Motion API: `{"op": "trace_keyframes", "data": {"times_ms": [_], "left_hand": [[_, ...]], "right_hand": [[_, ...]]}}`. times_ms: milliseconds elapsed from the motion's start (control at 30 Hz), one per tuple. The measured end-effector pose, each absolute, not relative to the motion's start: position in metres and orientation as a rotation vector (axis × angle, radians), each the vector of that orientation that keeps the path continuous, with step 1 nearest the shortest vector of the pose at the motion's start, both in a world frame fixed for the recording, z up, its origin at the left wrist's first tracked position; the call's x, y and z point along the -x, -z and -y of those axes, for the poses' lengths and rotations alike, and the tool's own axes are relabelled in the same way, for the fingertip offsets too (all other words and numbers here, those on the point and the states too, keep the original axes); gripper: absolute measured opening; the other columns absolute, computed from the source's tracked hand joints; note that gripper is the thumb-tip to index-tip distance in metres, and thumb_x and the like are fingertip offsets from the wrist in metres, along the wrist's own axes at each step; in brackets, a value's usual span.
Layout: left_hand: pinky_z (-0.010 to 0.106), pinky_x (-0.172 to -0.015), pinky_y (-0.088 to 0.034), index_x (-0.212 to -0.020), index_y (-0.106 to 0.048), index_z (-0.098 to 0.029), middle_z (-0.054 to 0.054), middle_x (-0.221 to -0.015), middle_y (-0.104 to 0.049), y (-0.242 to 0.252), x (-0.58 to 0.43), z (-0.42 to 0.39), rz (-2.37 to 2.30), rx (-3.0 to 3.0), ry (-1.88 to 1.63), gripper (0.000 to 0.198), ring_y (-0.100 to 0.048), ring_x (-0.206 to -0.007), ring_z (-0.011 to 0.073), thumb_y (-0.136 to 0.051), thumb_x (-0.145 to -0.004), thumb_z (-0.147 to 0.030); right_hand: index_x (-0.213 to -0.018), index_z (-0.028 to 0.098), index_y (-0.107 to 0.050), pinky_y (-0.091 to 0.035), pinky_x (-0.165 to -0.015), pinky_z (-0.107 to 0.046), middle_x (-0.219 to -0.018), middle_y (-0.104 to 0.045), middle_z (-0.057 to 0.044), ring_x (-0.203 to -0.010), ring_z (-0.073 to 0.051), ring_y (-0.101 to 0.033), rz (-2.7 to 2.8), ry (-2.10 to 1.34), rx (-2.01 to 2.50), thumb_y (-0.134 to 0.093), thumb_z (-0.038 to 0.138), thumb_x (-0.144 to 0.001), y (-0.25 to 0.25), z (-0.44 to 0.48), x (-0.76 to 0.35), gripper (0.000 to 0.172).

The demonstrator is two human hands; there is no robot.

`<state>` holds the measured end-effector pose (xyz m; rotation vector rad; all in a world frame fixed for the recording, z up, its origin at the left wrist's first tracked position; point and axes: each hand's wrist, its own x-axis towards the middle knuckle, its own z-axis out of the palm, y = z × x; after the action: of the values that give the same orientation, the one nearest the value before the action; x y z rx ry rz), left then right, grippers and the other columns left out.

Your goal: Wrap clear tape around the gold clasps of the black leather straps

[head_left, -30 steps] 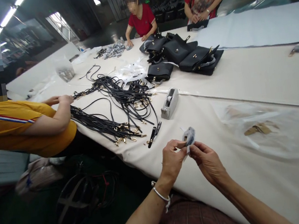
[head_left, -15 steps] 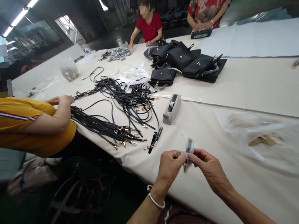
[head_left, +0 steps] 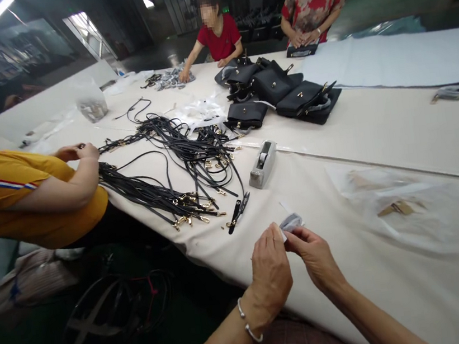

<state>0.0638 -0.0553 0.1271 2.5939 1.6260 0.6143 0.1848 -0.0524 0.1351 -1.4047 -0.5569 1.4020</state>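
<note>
Grey-wrapped bundle (head_left: 291, 221) over the desk's (head_left: 321, 199) near side, pinched by the right hand (head_left: 315, 254); the left hand (head_left: 270, 265) is closed on its white slip (head_left: 283, 236). It looks light, soft and slippery-skinned, best gripped around its near end.

One small wrapped bundle (head_left: 291, 221) is observed in the near part of the scene, right of centre, compact and elongated, grey under cloudy, translucent, creased wrapping, with a paler far right end; it is held up over the tabletop (head_left: 319, 182), its near side gripped by the fingers of the right hand (head_left: 315, 252) and its contents not identifiable. A small white slip (head_left: 283, 235), flat-looking and straight-edged, sits at the bundle's near left end, pinched at the fingertips of the left hand (head_left: 270, 266), which partly cover it; whether it is stuck to the wrapping cannot be determined.
</note>
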Motion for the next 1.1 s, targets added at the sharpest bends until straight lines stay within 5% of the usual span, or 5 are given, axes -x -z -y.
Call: {"op": "trace_keyframes", "data": {"times_ms": [267,567,767,933,1100], "left_hand": [[0.044,-0.106,-0.045,-0.145,-0.038,0.002,0.025,-0.141,-0.053,-0.117,-0.031,0.04,-1.551,-2.374,-0.491,0.064,-0.053,-0.128,0.0317,-0.042,-0.082,-0.003],[0.027,-0.069,-0.051,-0.1,-0.073,-0.014,0.008,-0.084,-0.075,-0.149,0.049,-0.039,-1.067,-1.057,-0.653,0.028,-0.069,-0.076,0.0203,-0.065,-0.078,-0.028],[0.02,-0.058,-0.044,-0.084,-0.071,-0.01,0.006,-0.074,-0.072,-0.127,0.067,-0.063,-1.091,-0.628,-0.814,0.026,-0.059,-0.059,0.0113,-0.076,-0.065,-0.027],[0.02,-0.053,-0.043,-0.085,-0.07,-0.01,0.004,-0.069,-0.069,-0.128,0.084,-0.086,-1.102,-0.504,-0.895,0.031,-0.055,-0.053,0.0099,-0.077,-0.064,-0.031],[0.019,-0.052,-0.044,-0.087,-0.069,-0.011,0.003,-0.07,-0.069,-0.13,0.094,-0.105,-1.112,-0.473,-0.921,0.033,-0.056,-0.056,0.0097,-0.078,-0.063,-0.033]], "right_hand": [[-0.084,0.015,-0.072,-0.053,-0.081,-0.035,-0.081,-0.072,-0.005,-0.078,-0.02,-0.064,0.556,-1.484,1.388,-0.087,0.049,-0.061,-0.132,0.035,-0.157,0.043],[-0.079,0.017,-0.074,-0.042,-0.053,-0.028,-0.06,-0.062,-0.001,-0.055,-0.015,-0.051,0.811,-1.321,1.57,-0.077,0.055,-0.068,-0.135,0.001,-0.101,0.04],[-0.064,0.021,-0.071,-0.044,-0.068,-0.031,-0.064,-0.062,0.0,-0.065,-0.018,-0.055,0.964,-1.053,1.7,-0.078,0.051,-0.068,-0.14,-0.041,-0.097,0.032],[-0.094,0.021,-0.071,-0.045,-0.081,-0.033,-0.092,-0.07,-0.003,-0.089,-0.022,-0.06,0.638,-0.734,1.87,-0.07,0.054,-0.075,-0.121,-0.105,-0.135,0.039],[-0.087,0.016,-0.07,-0.049,-0.077,-0.033,-0.094,-0.073,-0.004,-0.091,-0.021,-0.064,0.384,-0.777,1.87,-0.075,0.038,-0.076,-0.093,-0.158,-0.14,0.025]]}}
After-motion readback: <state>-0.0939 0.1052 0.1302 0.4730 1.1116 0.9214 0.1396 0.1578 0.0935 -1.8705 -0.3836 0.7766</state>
